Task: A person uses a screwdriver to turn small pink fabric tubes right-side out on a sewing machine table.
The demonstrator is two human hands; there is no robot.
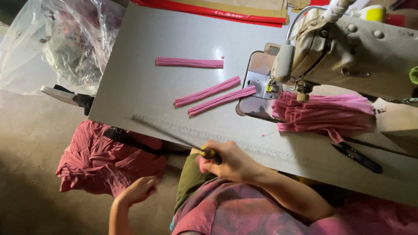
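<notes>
Right hand (228, 163): fingers closed around the yellow-and-black handle of a thin rod (167, 135) at the desk's (139, 82) near edge.
Rod: one; long axis runs from the handle toward 10 o'clock.
Left hand (138, 190): fingers loosely curled, holding nothing, just beside the pink fabric heap (100, 159) on the floor.
Pink strips (207, 92): three loose on the desk, 12 o'clock of the rod.
Strip bundle (326, 114): one, under the sewing machine (348, 48).

A grey worktable (143, 87) is filling the middle of the view, with a pale industrial sewing machine (348, 48) standing at its right end. A dim brownish floor (30, 143) is lying below it. Crumpled clear plastic sheeting (56, 39) is catching light at upper left.
</notes>
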